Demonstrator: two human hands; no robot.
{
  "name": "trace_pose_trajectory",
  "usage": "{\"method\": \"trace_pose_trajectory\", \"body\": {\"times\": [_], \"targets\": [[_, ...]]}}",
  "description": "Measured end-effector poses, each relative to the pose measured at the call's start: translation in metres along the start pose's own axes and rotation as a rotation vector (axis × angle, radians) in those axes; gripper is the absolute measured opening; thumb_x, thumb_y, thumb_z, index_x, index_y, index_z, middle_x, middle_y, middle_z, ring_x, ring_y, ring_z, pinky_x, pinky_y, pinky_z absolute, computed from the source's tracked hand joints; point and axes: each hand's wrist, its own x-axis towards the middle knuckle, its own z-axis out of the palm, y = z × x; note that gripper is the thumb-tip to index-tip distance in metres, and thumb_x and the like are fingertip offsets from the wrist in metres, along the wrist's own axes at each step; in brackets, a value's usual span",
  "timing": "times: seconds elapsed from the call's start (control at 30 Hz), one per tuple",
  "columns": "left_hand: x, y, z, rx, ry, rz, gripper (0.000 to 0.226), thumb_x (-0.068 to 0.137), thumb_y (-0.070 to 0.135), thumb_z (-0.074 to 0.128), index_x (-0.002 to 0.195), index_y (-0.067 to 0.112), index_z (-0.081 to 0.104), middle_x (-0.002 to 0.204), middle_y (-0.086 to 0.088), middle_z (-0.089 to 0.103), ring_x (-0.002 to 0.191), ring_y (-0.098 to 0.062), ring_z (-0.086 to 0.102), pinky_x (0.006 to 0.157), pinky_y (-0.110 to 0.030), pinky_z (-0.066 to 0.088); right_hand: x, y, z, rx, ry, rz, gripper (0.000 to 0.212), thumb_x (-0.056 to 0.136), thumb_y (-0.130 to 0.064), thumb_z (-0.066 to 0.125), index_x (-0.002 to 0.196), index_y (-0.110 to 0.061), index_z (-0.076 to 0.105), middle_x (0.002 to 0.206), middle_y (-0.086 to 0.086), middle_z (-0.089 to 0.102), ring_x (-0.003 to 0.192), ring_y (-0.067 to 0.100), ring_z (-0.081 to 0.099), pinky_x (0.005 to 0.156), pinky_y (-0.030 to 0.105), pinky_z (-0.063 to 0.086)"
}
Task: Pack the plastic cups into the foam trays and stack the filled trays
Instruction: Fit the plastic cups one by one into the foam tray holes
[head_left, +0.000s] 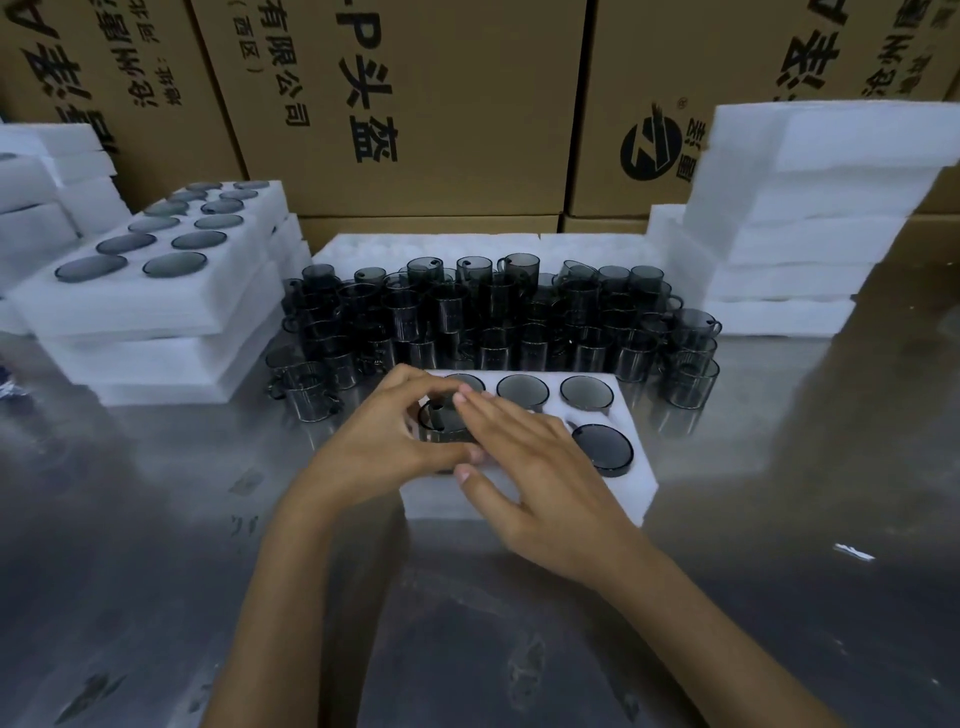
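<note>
We list a counter (156, 519) of dull, scuffed metal, grey and faintly reflective, with a white scrap (853, 552) lying on it at the near right. Behind it rises a wall of brown cardboard boxes (415, 104), printed in black characters with a round logo.

Foam tray (524, 493), centre near: white, soft-edged block with round wells. We count four dark round cups (602, 448) seated in the wells that show; others are hidden under our hands.

Left hand (384, 441): our grip is clamped around a smoky, see-through cup (441, 418) at the tray's left side, fingers curled over its rim. We cannot tell how deep it sits in its well.

Right hand (524, 467): grip apart, fingers straight and flat, laid across the tray just beside that cup, fingertips touching the left hand.

Loose cups (493, 322), middle distance: a dense cluster of dark translucent cups with handles, cylindrical, ribbed lower down, standing on the counter just beyond the tray.

Filled trays (156, 291), far left: a stack of white foam trays, the top one showing ten grey discs in two rows.

Foam stack (810, 208), far right: plain white slabs piled tall, leaning slightly, edges blurred.

More white foam (467, 247) lies behind the loose cups.
</note>
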Motion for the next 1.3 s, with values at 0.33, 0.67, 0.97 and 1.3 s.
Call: {"method": "trace_pose_trajectory", "body": {"times": [0.33,0.67,0.97,1.3], "targets": [[-0.003,-0.025,-0.015,-0.282,-0.144,-0.263,0.092,0.077,0.048,0.065,0.157,0.033,0.022,0.161,0.012,0.026,0.144,-0.002,0.028,0.120,-0.032,0.025,-0.007,0.002,0.005,-0.202,-0.022,-0.050,0.068,0.101,-0.055,0.032,0.160,-0.025,0.017,0.166,-0.013,0.011,0.152,0.003,0.007,0.121,0.027,0.010],[0.000,-0.041,-0.007,-0.711,-0.314,-0.256,0.061,0.086,0.024,0.071,0.143,0.025,0.050,0.140,-0.001,0.060,0.130,-0.021,0.056,0.109,-0.041,0.040,-0.008,-0.002,0.008,-0.294,-0.037,-0.034,0.071,0.098,-0.054,0.037,0.156,-0.012,0.031,0.163,0.001,0.027,0.153,0.012,0.012,0.119,0.024,0.004],[0.005,-0.049,-0.002,-0.765,-0.289,-0.277,0.054,0.087,0.010,0.063,0.138,0.024,0.052,0.135,-0.004,0.064,0.125,-0.023,0.060,0.103,-0.037,0.051,-0.008,-0.002,0.014,-0.335,-0.041,-0.036,0.065,0.099,-0.051,0.036,0.152,-0.014,0.040,0.161,0.000,0.031,0.151,0.011,0.022,0.122,0.035,0.018],[0.006,-0.050,0.001,-0.605,-0.082,-0.304,0.049,0.079,0.011,0.074,0.125,0.026,0.063,0.117,-0.002,0.073,0.111,-0.025,0.068,0.094,-0.040,0.052,-0.009,-0.002,0.016,-0.344,0.061,-0.002,0.056,0.100,-0.047,0.035,0.145,-0.017,0.051,0.152,-0.005,0.047,0.147,0.014,0.032,0.119,0.037,0.021]]}}
